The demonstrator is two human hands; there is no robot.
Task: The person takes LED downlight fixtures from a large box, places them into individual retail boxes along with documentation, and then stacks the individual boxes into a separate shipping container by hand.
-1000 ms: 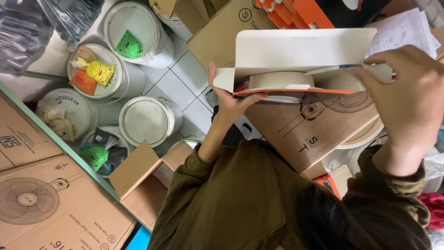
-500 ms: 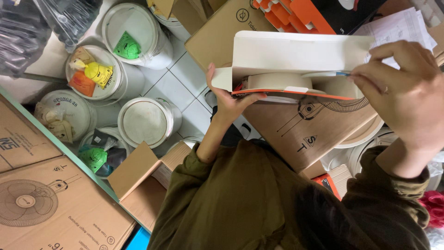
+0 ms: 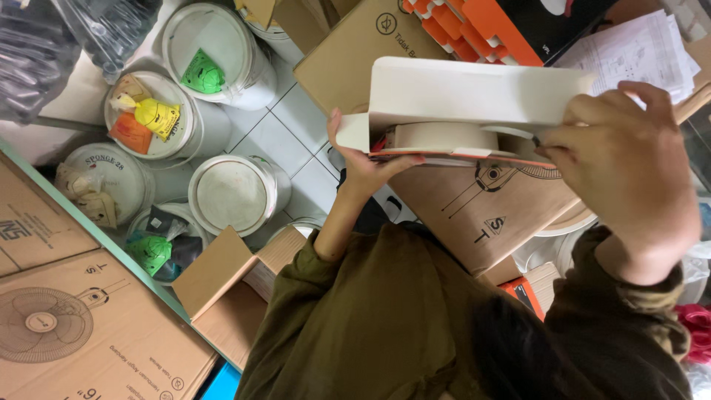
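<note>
We hold one white carton, flap up: left hand grip clasping its end, right hand grip pinching the other end.

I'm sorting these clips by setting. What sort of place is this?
Probably a cramped storeroom or packing corner of a shop. Brown cardboard cartons printed with fan drawings crowd the tiled floor, white buckets hold small packets, and both hands grip an open white box.
</note>
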